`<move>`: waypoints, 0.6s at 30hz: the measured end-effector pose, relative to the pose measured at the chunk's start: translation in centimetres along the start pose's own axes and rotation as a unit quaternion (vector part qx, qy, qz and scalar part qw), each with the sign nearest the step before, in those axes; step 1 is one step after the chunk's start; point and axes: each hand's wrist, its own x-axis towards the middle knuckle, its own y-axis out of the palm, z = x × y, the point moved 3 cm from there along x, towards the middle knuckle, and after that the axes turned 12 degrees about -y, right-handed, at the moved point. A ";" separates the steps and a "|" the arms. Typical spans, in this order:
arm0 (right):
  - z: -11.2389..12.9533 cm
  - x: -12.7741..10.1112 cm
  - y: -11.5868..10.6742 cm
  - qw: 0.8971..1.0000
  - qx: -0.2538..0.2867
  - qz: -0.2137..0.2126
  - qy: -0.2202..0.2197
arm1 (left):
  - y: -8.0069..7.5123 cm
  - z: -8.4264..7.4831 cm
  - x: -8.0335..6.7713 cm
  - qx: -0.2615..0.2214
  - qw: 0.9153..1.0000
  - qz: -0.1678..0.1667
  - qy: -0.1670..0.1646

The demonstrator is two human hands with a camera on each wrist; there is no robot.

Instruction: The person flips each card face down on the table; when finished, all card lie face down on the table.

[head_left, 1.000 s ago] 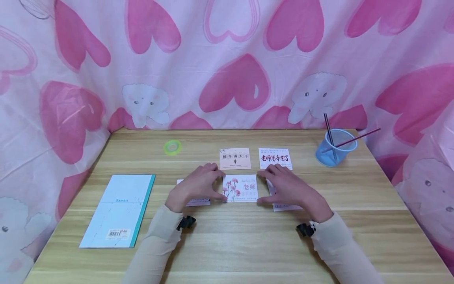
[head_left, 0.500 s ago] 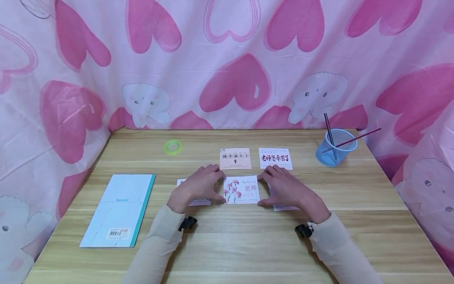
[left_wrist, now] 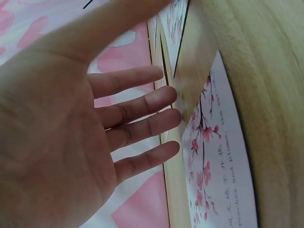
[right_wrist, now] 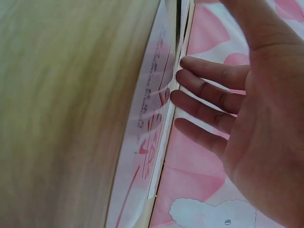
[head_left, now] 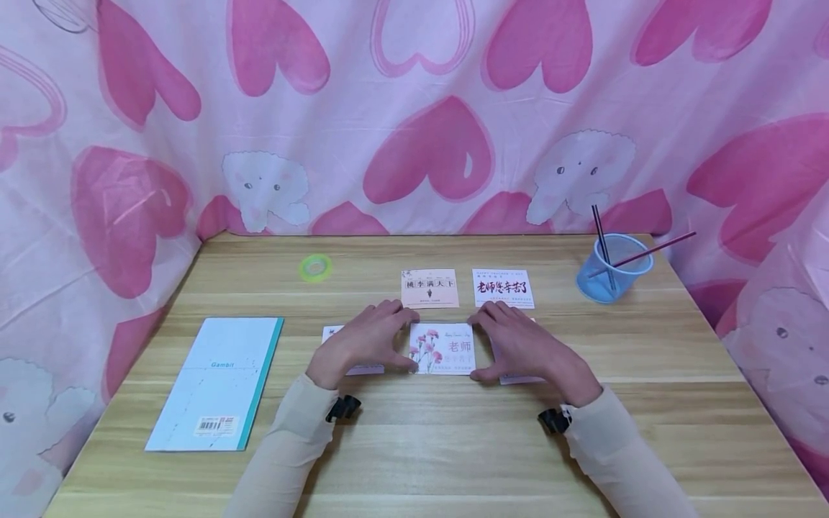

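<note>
The left hand [head_left: 361, 344] and right hand [head_left: 522, 347] frame a small white card printed with pink carnations [head_left: 443, 349] — thumbs and fingertips touching its edges, fingers nearly straight. It lies flat on the pale wooden table [head_left: 414, 446], mid-desk, just below a cream card [head_left: 429, 288].

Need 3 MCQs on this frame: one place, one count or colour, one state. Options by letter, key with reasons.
1. Where is the notebook?
A. On the person's left side of the table
B. Beside the cup
C. Under the hands

2. How many sticks stand in the blue cup?
A. None
B. Two
C. Five

3. How does the flower card lie?
A. Standing on edge
B. Folded shut
C. Flat, between both hands

Key:
1 A, it lies left of the left hand.
2 B, one dark and one reddish stick lean out.
3 C, it lies face up, with the left hand and the right hand touching its sides.
</note>
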 end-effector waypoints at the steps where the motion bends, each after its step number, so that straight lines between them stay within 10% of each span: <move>1: 0.0 0.0 0.0 1.000 0.000 -0.002 0.000 | 0.0 0.0 0.0 0.000 1.000 -0.003 0.000; 18: -0.1 0.2 -0.7 0.998 0.000 -0.058 -0.015 | 0.2 0.2 0.0 0.019 0.999 -0.031 -0.001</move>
